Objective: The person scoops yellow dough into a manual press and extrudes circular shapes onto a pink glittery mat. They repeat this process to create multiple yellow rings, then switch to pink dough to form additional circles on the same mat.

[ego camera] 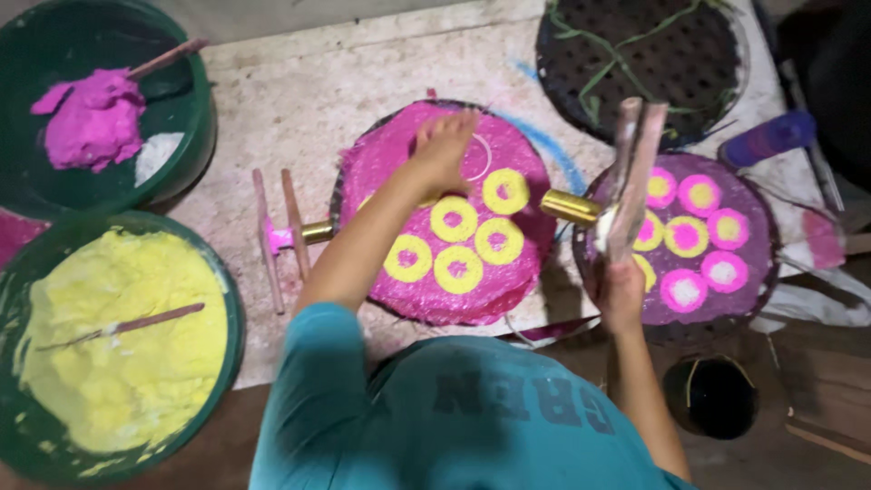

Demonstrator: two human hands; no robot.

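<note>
My left hand [443,145] reaches over a round pink-coated disc [381,163], its fingertips resting on the surface beside a thin white ring outline [478,156]. Several yellow rings with pink centres [454,220] lie on that disc. My right hand [621,292] grips a wooden stick tool [635,172] held upright, with a gold cylinder [570,207] jutting from it toward the pink disc. Behind this tool lies a purple disc [758,218] bearing several pink and yellow rings.
A second stick tool with a gold tube [283,234] lies left of the pink disc. At left stand a green bowl of pink paste [190,118] and a green bowl of yellow paste [231,308], each with a stick. A black perforated disc [635,54], a purple bottle [771,136] and a dark cup [712,396] are nearby.
</note>
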